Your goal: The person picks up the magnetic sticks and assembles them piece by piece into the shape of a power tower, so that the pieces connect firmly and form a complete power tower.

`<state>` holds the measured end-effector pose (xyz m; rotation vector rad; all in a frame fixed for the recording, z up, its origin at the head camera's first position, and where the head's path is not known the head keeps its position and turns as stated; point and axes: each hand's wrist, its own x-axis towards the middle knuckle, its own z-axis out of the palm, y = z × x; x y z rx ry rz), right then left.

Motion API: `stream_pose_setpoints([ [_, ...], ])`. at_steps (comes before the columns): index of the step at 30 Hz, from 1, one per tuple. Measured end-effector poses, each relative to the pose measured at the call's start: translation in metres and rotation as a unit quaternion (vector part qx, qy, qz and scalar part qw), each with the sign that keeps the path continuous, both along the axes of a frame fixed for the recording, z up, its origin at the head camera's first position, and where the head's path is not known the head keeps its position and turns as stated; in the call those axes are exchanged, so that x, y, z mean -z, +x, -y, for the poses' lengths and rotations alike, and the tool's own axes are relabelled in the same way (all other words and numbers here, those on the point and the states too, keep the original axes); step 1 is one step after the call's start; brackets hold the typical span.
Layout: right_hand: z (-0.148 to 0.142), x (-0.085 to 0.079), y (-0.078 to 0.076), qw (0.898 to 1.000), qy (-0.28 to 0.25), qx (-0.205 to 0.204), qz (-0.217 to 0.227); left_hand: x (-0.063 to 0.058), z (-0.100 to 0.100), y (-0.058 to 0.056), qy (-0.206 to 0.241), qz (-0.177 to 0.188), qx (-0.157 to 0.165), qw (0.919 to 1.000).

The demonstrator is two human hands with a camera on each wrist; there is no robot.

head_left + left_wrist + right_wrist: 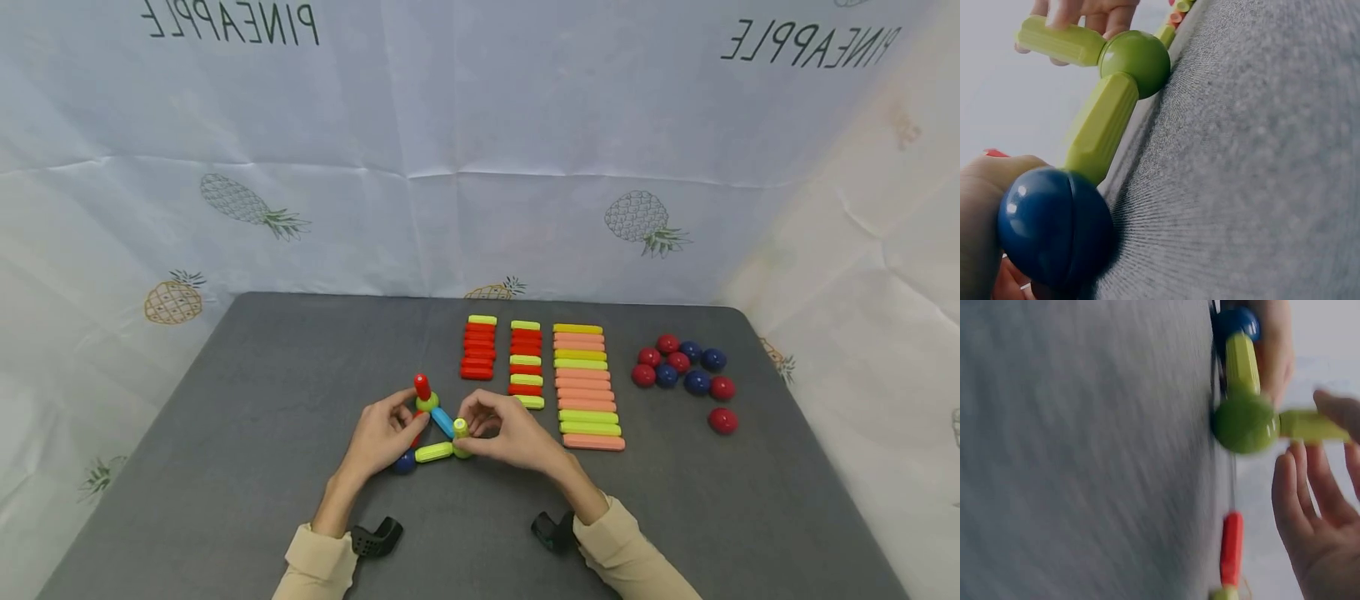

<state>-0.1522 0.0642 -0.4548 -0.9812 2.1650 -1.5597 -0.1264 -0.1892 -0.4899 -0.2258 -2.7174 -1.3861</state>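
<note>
A magnetic-toy frame of balls and sticks lies on the table. Its corners are a dark blue ball (404, 462), a near green ball (1244, 425) and a far green ball (429, 403). Lime (434, 452) and light blue (442, 422) sticks join them, with a red stick (417, 431) partly hidden by my left hand (378, 435). That hand grips the red side, thumb toward the middle. From the far ball rises another red stick (422, 386). My right hand (513, 432) pinches a lime stick (1060, 42) standing on the near green ball, thumb opposite fingers.
Right of the frame lie two columns of short red and lime sticks (478, 352) and one column of longer pink and yellow sticks (585, 384). Several red and blue balls (697, 382) sit farther right. A pineapple-print cloth (435, 233) hangs behind the grey table (300, 358).
</note>
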Motion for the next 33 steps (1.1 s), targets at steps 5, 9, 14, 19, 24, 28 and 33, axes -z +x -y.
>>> stream_pose_setpoints([
  [5,-0.01,-0.01,-0.02,0.999,0.032,0.038,-0.017,-0.002,0.003,0.002,0.018,0.025,-0.033,0.999],
  [9,-0.003,-0.013,-0.039,0.983,0.103,0.13,-0.083,-0.003,0.004,0.003,0.056,0.067,-0.062,0.9942],
  [14,0.014,-0.009,-0.055,0.968,0.17,0.155,-0.105,-0.005,0.006,0.003,0.089,0.108,-0.073,0.9875],
  [19,0.022,-0.007,-0.059,0.963,0.199,0.162,-0.084,-0.007,0.009,0.004,0.099,0.125,-0.082,0.9838],
  [24,0.027,-0.007,-0.055,0.954,0.223,0.174,-0.102,-0.007,0.013,0.004,0.077,0.122,-0.077,0.9865],
  [28,0.032,-0.003,-0.052,0.946,0.229,0.194,-0.123,-0.008,0.016,0.004,0.062,0.121,-0.061,0.9888],
  [33,0.034,0.001,-0.05,0.941,0.232,0.215,-0.121,-0.009,0.017,0.005,0.059,0.124,-0.045,0.9894],
])
